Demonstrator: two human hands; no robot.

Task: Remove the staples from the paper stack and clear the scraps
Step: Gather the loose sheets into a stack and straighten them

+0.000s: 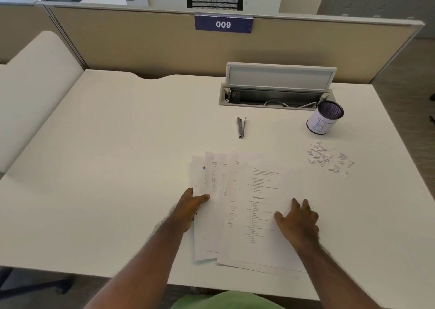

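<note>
Lying fanned on pale worktop (117, 132) near its front edge: paper stack (247, 205), light, floppy, sliding easily. Left hand (191, 208) pinching stack's left edge; right hand (297, 221) pressing flat, fingers spread. Scraps (328, 158) waiting beside cup (324, 118), staple remover (241, 126) lying beyond; probably best gripping at edges.

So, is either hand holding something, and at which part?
The left hand grips the left edge of the papers, thumb on top. The right hand only lies flat on them.
</note>
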